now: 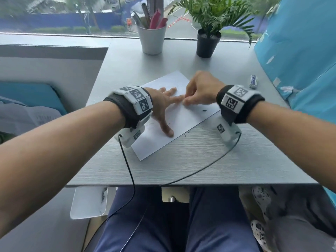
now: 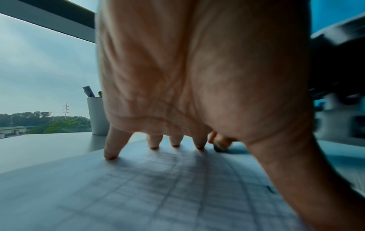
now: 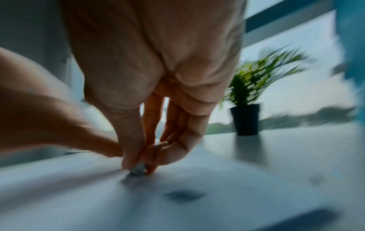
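A white sheet of paper (image 1: 181,120) lies slanted on the grey table (image 1: 200,160); faint ruled lines show on it in the left wrist view (image 2: 138,187). My left hand (image 1: 170,113) presses flat on the sheet with fingers spread, fingertips (image 2: 154,146) touching it. My right hand (image 1: 186,101) is just right of the left index finger. Thumb and fingers pinch a small greyish eraser (image 3: 137,170) whose end touches the paper (image 3: 197,195). That eraser (image 2: 220,148) also shows in the left wrist view. The right wrist view is motion-blurred.
At the back stand a white cup of pens (image 1: 151,40) and a potted plant (image 1: 208,43). A sleeved eraser (image 1: 253,81) lies near the right edge beside a blue bag (image 1: 300,51). Black cables (image 1: 209,166) cross the front of the table.
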`<state>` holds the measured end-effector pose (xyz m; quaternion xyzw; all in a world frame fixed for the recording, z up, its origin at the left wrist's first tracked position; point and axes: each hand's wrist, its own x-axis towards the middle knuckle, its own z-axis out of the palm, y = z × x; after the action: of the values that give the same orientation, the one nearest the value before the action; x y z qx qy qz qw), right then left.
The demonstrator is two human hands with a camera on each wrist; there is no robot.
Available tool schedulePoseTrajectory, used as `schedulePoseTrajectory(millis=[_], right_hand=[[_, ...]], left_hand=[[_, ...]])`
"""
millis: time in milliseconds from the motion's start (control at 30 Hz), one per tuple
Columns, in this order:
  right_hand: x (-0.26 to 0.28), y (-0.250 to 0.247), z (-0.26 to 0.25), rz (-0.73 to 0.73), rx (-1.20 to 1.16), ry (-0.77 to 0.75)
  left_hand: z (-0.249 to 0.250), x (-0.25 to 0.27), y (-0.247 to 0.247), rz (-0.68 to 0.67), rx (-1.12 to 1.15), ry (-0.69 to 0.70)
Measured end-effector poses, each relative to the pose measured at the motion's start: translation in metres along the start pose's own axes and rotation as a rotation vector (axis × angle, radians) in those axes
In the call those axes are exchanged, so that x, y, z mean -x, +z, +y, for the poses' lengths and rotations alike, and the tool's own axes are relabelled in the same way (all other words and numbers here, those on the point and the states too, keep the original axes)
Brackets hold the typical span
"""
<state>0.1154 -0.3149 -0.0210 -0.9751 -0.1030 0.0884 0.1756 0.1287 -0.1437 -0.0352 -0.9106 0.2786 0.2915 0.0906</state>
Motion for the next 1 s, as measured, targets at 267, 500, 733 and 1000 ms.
schedulePoseTrajectory(millis=[267,500,733,1000], right_hand=[[0.030,0.021,-0.034,-0.156,0.030,-0.206],[0.011,0.014,-0.026,-0.038,0.016,-0.084],[-0.005,0.003,-0.006,-0.014,0.017,-0.044],[0.032,0.024,-0.040,-0.213,0.022,-0.233]], left_hand=[[-0.003,-0.002,0.001,-0.011,0.026,0.049],[-0.002,0.006,0.001,0.016,0.056,0.037],[-0.006,-0.001,0.006,0.018,0.058,0.030],[0.003,0.009,0.001,-0.010,0.035,0.066]])
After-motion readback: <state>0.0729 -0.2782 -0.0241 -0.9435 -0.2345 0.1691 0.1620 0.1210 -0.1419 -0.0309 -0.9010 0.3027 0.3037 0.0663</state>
